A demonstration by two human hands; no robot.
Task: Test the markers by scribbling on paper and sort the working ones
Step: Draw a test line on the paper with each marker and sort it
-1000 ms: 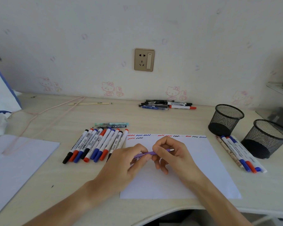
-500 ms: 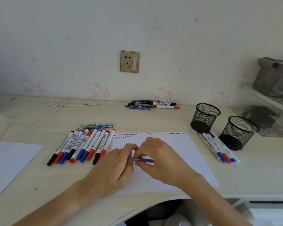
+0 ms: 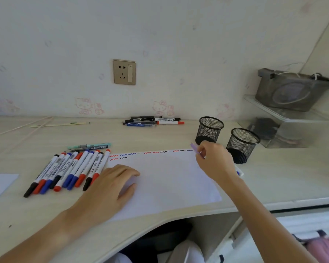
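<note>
Purple pen [image 3: 196,149] is pinched in the right hand [image 3: 216,164], fingers curled round its barrel, its upper end sticking up and away past the knuckles. That hand is at the far right corner of the paper [image 3: 165,185], at the end of the row of squiggles [image 3: 152,153] in red, blue and black along the far edge. Whether the tip touches the paper is hidden by the fingers. The left hand [image 3: 110,188] lies flat on the paper's near left part, fingers straight and slightly spread, pressing it down.

Just right of the paper stand two black mesh cups [image 3: 210,130] [image 3: 242,145]; the meshes let only dark bases show, and I cannot tell if anything is inside. A bit of a marker [image 3: 238,172] peeks out beside the right wrist, near the cups. Left of the paper lies a row of markers [image 3: 68,170] with black, red and blue caps, and a teal pen [image 3: 89,146] just behind them. Beyond the paper, by the wall, is a small pile of pens [image 3: 152,121].

Half a second ago both hands held the pen over the middle of the paper. Since then the left has let go and dropped flat, and the right has carried the pen to the far right corner.
</note>
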